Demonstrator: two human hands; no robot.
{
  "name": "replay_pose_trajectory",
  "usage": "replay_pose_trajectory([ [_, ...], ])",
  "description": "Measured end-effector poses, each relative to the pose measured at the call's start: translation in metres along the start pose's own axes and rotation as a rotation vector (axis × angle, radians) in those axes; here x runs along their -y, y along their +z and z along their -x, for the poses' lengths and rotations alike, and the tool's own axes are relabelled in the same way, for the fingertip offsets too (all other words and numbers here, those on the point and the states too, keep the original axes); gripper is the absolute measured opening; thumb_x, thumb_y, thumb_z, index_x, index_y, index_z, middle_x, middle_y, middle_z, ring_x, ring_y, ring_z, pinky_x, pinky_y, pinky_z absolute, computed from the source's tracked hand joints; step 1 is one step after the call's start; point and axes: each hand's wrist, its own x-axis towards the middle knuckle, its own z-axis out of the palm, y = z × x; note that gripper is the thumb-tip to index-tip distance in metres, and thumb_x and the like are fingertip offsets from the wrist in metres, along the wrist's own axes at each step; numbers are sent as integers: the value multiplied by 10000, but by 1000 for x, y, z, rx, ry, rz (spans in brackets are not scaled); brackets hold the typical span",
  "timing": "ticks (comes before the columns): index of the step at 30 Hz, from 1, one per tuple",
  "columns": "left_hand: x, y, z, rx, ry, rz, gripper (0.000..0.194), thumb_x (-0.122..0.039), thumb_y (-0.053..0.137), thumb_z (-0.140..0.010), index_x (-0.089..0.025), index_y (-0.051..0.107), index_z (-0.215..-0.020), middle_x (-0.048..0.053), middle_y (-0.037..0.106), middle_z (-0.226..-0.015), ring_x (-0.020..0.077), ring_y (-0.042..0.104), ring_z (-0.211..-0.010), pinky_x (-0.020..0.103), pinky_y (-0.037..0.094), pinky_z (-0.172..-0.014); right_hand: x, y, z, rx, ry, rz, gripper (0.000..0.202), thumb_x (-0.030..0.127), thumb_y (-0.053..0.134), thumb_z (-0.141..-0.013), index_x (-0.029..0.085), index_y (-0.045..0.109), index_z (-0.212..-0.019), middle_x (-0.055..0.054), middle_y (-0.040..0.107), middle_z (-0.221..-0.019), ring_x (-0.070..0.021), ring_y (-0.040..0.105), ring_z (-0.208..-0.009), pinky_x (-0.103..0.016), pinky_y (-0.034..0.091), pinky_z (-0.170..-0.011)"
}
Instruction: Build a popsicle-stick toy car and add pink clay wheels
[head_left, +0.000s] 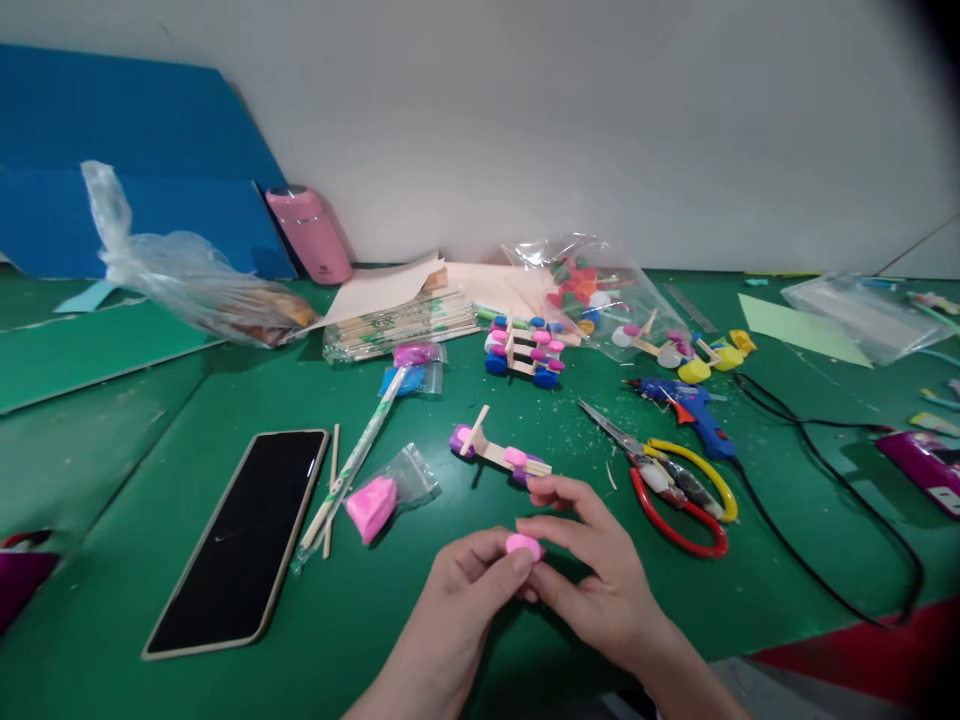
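Observation:
Between the fingertips of my left hand and my right hand is a small flattened piece of pink modelling clay. Both hands pinch it, low in the middle of the view. Just beyond them lies a little wooden-stick model with purple and pink clay pieces at its ends. My right fingers are close to its near end; I cannot tell whether they touch. Left of the hands rests a small zip bag with a lump of pink clay at its mouth.
At left lies a phone, beside wrapped chopsticks. Red-and-yellow-handled scissors and a blue glue gun with a black cord are at right. Farther back are finished-looking stick models, a chopstick pack and a pink flask.

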Motion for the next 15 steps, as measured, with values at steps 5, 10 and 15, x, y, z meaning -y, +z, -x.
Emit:
replay_pose_trajectory([
  [5, 1, -1, 1, -16, 9, -86, 137, -265, 633, -723, -134, 661, -699, 11, 597, -678, 122, 469, -691, 241, 368, -673, 0, 1, 1, 22, 28, 20, 336, 165, 631, -719, 204, 582, -1049, -75, 429, -1197, -193, 476, -1058, -301, 411, -910],
  [10, 2, 1, 0, -22, 50, -125, 141, -267, 634, -712, -133, 652, -670, -2, 545, -642, 153, 492, -720, 276, 375, -704, -1, 1, 1, 11, 12, 26, 251, 183, 619, -741, 216, 610, -990, -60, 449, -1177, -177, 492, -1031, -287, 414, -894],
  [15, 3, 1, -1, -20, 49, -163, 152, -276, 645, -698, -138, 633, -636, -15, 506, -612, 164, 499, -724, 290, 381, -714, -2, 1, 3, 7, 8, 44, 211, 197, 616, -747, 228, 626, -956, -48, 458, -1157, -170, 502, -1007, -284, 415, -877],
])
